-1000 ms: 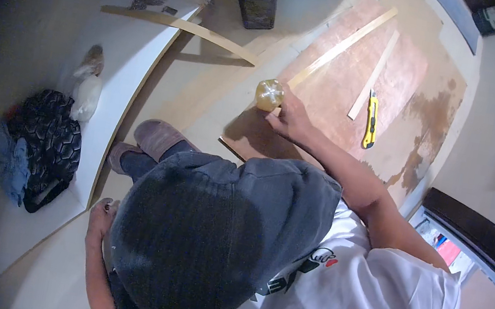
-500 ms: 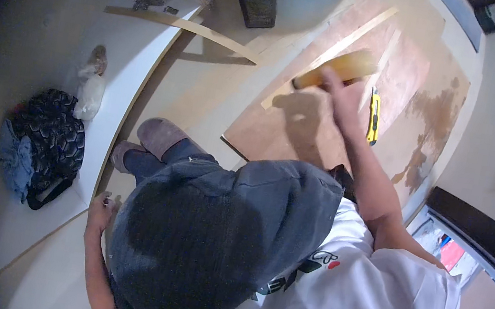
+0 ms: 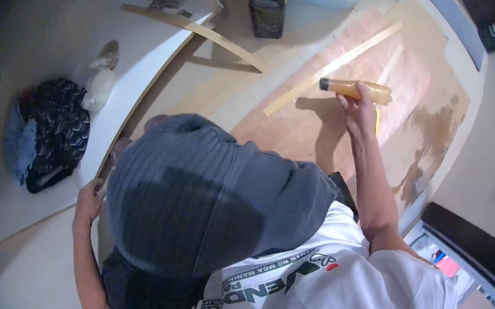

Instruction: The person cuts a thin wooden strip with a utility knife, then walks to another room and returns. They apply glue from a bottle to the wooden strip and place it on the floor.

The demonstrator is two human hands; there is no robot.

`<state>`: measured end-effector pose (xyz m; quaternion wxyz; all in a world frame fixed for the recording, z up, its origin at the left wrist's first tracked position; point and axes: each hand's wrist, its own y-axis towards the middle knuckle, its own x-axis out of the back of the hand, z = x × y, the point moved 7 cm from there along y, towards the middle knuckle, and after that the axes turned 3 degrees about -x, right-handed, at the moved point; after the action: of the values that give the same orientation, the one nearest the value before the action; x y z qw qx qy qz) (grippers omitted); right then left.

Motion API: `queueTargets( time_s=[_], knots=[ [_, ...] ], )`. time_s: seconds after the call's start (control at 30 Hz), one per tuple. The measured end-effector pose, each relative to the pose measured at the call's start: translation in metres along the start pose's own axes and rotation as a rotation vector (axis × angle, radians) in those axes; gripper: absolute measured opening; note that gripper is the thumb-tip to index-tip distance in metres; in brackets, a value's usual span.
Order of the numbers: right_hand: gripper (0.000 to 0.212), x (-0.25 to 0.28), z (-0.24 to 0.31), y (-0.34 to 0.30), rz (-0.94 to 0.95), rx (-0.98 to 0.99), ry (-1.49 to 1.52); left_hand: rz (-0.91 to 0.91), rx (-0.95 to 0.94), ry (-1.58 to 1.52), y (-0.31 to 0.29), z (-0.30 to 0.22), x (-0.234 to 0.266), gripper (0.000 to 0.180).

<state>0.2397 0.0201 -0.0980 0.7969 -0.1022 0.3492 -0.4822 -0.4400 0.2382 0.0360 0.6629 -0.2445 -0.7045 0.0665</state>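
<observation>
A plastic bottle of amber liquid with a dark cap [image 3: 340, 87] lies sideways in my right hand [image 3: 361, 113], held above a reddish-brown plywood sheet [image 3: 304, 128]. Its cap end points left. On the sheet are a long pale wood strip [image 3: 330, 70] and a shorter strip [image 3: 391, 62]. A yellow utility knife [image 3: 377, 119] is mostly hidden behind my right wrist. My left hand [image 3: 89, 201] is at the edge of a large white panel [image 3: 135, 83], its fingers curled on that edge.
A thin curved wood strip [image 3: 221, 40] overhangs the panel's edge. A black rectangular can [image 3: 263, 13] stands at the back. Inside the white unit lie a black patterned bag [image 3: 61, 130], a plastic bag [image 3: 98, 90] and small metal pieces [image 3: 167, 0]. Brown stains mark the board at right.
The bottle has turned from tilted and blurred to nearly level, and moved slightly right. My right wrist now covers most of the knife. My left hand has shifted slightly along the panel edge.
</observation>
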Motion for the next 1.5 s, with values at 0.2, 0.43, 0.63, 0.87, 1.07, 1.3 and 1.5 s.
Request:
queueTargets(
  time_s=[0.2, 0.43, 0.63, 0.87, 1.07, 1.3, 1.5],
  knots=[
    [0.040, -0.063, -0.021, -0.035, 0.196, 0.216, -0.488, -0.029, 0.033, -0.024, -0.023, -0.062, 0.028, 0.035],
    [0.049, -0.098, -0.059, -0.043, 0.283, 0.547, -0.743, -0.127, -0.008, -0.029, -0.011, -0.047, 0.056, 0.037],
    [0.037, -0.113, -0.080, -0.043, 0.321, -0.398, -0.143, -0.116, -0.078, -0.135, -0.035, -0.041, 0.086, 0.044],
    [0.033, -0.205, -0.031, -0.068, 0.493, -0.499, 0.355, -0.332, 0.074, -0.315, -0.084, -0.058, 0.138, 0.041],
    [0.044, -0.332, 0.002, -0.169, 0.922, -0.304, 0.335, -0.529, 0.082, -0.547, -0.142, -0.077, 0.165, 0.039],
    [0.043, -0.417, 0.012, -0.321, 1.325, 0.364, 0.067, -0.902, 0.150, -0.760, -0.194, -0.094, 0.208, 0.033],
    [0.029, -0.470, -0.062, -0.437, 1.673, 0.689, -0.410, -1.180, 0.186, -0.453, -0.238, -0.101, 0.218, 0.036]
  ],
)
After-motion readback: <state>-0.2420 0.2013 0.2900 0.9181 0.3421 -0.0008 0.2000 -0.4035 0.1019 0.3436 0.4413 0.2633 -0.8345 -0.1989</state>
